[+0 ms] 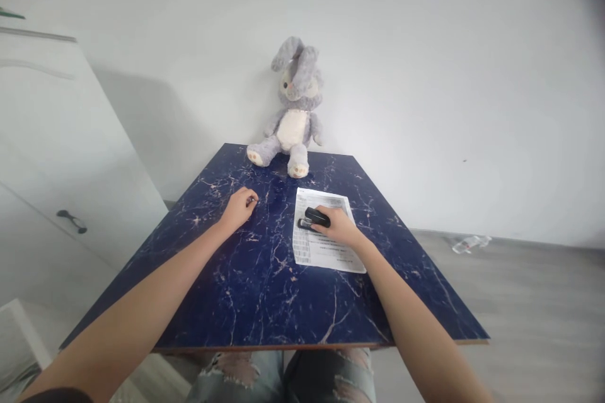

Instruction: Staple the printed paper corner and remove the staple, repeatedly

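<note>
A black stapler point(316, 217) lies over the printed white paper point(326, 254), its front end pointing left. My right hand point(336, 225) is closed around the stapler's right end. To the left, my left hand point(240, 206) rests on the blue marbled table point(265, 289) with its fingers curled in, apart from the paper. Whether anything is inside those fingers is too small to tell. Behind both hands a grey plush rabbit point(293, 126) sits at the table's far edge, leaning on the wall.
A white cabinet point(57, 138) with a dark handle stands on the left. On the floor to the right, by the wall, lies a clear plastic item point(471, 244). My knees in ripped jeans point(265, 378) are under the near table edge.
</note>
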Demonstrator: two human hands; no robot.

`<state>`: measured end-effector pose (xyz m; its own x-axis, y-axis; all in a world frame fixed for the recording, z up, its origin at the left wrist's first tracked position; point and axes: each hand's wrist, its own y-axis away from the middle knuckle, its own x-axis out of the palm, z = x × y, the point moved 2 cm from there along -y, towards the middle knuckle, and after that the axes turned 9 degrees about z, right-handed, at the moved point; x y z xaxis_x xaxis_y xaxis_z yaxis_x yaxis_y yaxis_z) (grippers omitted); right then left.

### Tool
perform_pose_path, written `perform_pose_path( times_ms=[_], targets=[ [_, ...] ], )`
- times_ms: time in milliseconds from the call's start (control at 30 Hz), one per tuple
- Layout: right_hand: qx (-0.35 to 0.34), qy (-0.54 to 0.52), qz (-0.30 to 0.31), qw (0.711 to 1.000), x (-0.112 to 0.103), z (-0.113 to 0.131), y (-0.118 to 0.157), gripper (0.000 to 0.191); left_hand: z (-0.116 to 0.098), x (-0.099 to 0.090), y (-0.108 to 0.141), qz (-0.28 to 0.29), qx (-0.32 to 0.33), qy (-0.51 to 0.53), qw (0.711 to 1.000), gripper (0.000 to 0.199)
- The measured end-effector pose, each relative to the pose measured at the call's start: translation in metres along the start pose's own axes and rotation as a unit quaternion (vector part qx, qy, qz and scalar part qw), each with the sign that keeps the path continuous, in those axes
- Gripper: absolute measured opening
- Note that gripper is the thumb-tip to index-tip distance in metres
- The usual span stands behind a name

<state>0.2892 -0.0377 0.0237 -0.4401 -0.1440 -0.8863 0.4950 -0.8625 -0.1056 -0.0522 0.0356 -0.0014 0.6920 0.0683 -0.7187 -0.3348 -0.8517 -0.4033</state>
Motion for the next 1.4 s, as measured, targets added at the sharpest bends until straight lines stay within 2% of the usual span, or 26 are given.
perform_pose_path(
  times_ms=[233, 300, 733, 933, 1400],
  targets=[
    [-0.004, -0.006, 0.002, 1.000, 0.000, 0.000, 0.000, 0.023, -0.035, 0.009, 0.007, 0.145, 0.110, 0.058, 0.981, 0.010],
    [-0.007, -0.001, -0.003, 1.000, 0.000, -0.001, 0.000, 0.024, -0.040, 0.010, 0.009, 0.166, 0.124, 0.054, 0.977, 0.010],
    [-0.015, 0.000, -0.004, 1.000, 0.000, -0.001, 0.000, 0.024, -0.039, 0.011, 0.010, 0.169, 0.132, -0.015, 0.977, 0.020],
    [-0.032, -0.004, -0.002, 0.999, -0.001, -0.003, 0.001, 0.026, -0.033, 0.013, 0.007, 0.142, 0.094, -0.057, 0.984, 0.025],
    [-0.027, -0.007, 0.001, 1.000, -0.001, -0.002, 0.001, 0.028, -0.028, 0.014, 0.007, 0.130, 0.074, -0.070, 0.986, 0.028]
  ],
)
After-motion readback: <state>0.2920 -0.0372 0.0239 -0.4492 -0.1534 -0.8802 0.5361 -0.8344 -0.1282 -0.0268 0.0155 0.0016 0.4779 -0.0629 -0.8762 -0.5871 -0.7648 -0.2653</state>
